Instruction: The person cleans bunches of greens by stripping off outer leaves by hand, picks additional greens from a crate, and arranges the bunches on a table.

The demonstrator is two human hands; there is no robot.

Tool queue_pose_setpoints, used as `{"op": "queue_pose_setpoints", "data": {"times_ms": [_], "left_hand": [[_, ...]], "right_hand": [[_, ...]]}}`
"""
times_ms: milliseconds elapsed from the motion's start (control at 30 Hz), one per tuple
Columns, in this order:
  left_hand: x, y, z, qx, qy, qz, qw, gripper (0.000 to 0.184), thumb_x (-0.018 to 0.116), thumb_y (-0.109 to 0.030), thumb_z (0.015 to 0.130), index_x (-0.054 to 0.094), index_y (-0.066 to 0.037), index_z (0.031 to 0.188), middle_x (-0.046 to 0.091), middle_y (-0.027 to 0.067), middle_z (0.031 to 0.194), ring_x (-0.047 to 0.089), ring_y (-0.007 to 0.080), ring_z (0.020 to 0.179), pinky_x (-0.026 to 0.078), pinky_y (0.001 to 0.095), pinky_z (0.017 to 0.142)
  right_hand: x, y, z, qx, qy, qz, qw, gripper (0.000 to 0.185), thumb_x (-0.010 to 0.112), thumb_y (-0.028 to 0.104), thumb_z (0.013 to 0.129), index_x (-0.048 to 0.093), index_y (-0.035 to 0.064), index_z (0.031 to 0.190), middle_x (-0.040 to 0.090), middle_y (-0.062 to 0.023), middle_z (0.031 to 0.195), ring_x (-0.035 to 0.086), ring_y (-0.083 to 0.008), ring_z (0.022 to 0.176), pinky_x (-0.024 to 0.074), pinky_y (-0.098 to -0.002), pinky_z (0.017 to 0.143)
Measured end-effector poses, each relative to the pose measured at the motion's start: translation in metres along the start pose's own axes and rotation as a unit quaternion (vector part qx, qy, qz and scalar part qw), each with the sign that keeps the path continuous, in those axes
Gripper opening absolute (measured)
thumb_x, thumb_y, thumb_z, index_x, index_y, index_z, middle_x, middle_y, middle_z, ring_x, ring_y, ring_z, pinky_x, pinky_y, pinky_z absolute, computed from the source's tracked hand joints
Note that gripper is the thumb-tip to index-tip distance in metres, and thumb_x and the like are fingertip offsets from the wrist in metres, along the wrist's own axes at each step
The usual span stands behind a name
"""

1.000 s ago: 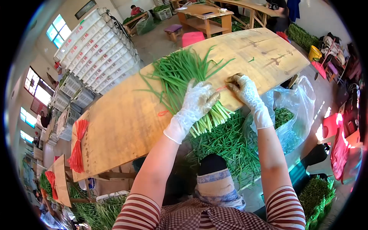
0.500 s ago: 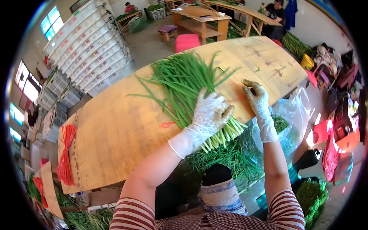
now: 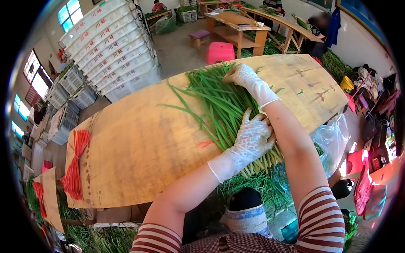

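A bunch of green garlic chives lies across the wooden board, leaves pointing away and pale cut ends toward me. My left hand, in a patterned white glove with stained fingertips, is curled over the bunch near the stem ends. Farther up, my right hand, gloved too, has its bent fingers on the leaves at the far right side of the bunch. A thin red tie sticks out from under the chives on the left. Some of the stems are hidden by my hands and right forearm.
A bundle of red ties lies at the board's left end. Beyond it rise stacked white crates. Loose green trimmings lie below the near edge, beside a clear plastic bag. A pink stool stands behind the board.
My right hand has moved from the open air right of the stems, forward and left to the leaf tips. My left hand remains on the bunch; the whole view has shifted slightly.
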State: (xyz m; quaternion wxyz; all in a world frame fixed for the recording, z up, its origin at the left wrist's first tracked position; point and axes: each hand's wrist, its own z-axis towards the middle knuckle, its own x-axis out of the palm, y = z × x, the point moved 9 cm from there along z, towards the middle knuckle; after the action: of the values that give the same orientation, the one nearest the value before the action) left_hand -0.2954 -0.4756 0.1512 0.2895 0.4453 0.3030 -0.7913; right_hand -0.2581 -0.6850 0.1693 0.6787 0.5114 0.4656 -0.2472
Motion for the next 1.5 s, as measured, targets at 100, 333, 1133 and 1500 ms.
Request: {"op": "queue_pose_setpoints", "data": {"times_ms": [100, 333, 1133, 1500], "left_hand": [[-0.006, -0.002, -0.003, 0.021, -0.066, -0.004, 0.998, 0.028, 0.056, -0.027, 0.083, 0.066, -0.010, 0.103, 0.063, 0.0045, 0.108, 0.052, 0.0240, 0.112, 0.025, 0.0590, 0.106], [-0.006, -0.001, -0.003, 0.021, -0.055, -0.019, 0.998, 0.022, 0.057, -0.027, 0.083, 0.067, -0.009, 0.089, 0.063, 0.0052, 0.093, 0.055, 0.0233, 0.102, 0.028, 0.0589, 0.103], [-0.013, -0.005, -0.005, 0.032, -0.103, -0.041, 0.993, 0.028, 0.054, -0.032, 0.090, 0.070, -0.010, 0.096, 0.065, 0.0100, 0.102, 0.055, 0.0253, 0.115, 0.024, 0.0478, 0.112], [-0.012, -0.007, -0.003, 0.041, -0.098, -0.015, 0.994, 0.030, 0.051, -0.032, 0.091, 0.068, -0.009, 0.098, 0.064, 0.0087, 0.103, 0.054, 0.0246, 0.114, 0.028, 0.0469, 0.110]], "right_hand": [[0.007, -0.033, 0.011, 0.046, -0.060, 0.170, 0.983, 0.035, 0.076, 0.035, 0.075, 0.072, 0.0087, 0.099, 0.071, -0.0083, 0.083, 0.062, -0.0175, 0.068, 0.0497, -0.0327, 0.066], [-0.031, -0.054, -0.007, 0.102, -0.220, 0.446, 0.862, 0.018, 0.069, 0.019, 0.085, 0.067, 0.0021, 0.093, 0.067, -0.0040, 0.070, 0.055, -0.0111, 0.055, 0.0451, -0.0255, 0.052], [-0.023, -0.098, -0.224, -0.051, -0.245, -0.070, 0.966, 0.041, 0.064, 0.030, 0.086, 0.062, 0.0103, 0.122, 0.061, -0.0137, 0.123, 0.054, -0.0333, 0.117, 0.0427, -0.0413, 0.099], [-0.028, -0.101, -0.226, -0.036, -0.272, -0.051, 0.960, 0.034, 0.066, 0.027, 0.084, 0.067, 0.0104, 0.114, 0.065, -0.0127, 0.115, 0.059, -0.0305, 0.110, 0.0461, -0.0391, 0.096]]}}
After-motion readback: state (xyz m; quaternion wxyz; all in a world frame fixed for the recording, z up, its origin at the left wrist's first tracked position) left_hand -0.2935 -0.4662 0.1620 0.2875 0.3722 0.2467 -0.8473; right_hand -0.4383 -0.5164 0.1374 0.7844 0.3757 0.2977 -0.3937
